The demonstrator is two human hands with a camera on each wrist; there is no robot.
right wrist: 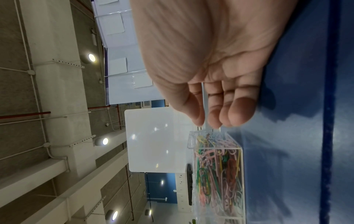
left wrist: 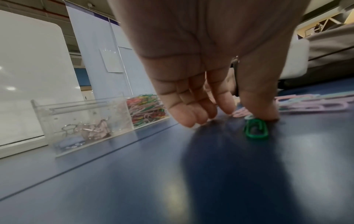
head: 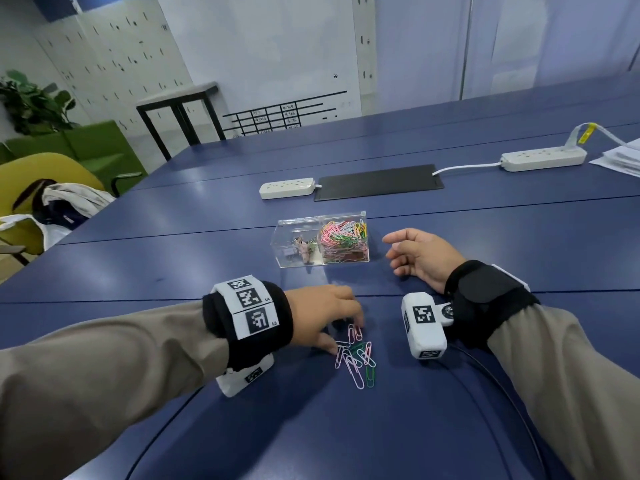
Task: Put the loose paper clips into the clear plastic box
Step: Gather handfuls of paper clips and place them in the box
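Several loose paper clips [head: 356, 362], pink and green, lie in a small pile on the blue table [head: 207, 258] near me. My left hand [head: 346, 336] reaches down onto the pile's far edge with fairly straight fingers. In the left wrist view the thumb [left wrist: 258, 106] presses on the table at a green clip [left wrist: 255, 128], with pink clips [left wrist: 310, 103] beyond it. The clear plastic box [head: 322, 242] stands beyond the pile, its right compartment [head: 344, 240] packed with coloured clips. My right hand [head: 391, 254] rests on its side to the right of the box [right wrist: 218, 174], loosely curled and empty.
Two white power strips [head: 286, 188] [head: 543, 159] and a black mat [head: 379, 181] lie farther back on the table. Papers [head: 620, 157] sit at the far right. A yellow chair [head: 52, 168] with a bag stands off the table's left edge.
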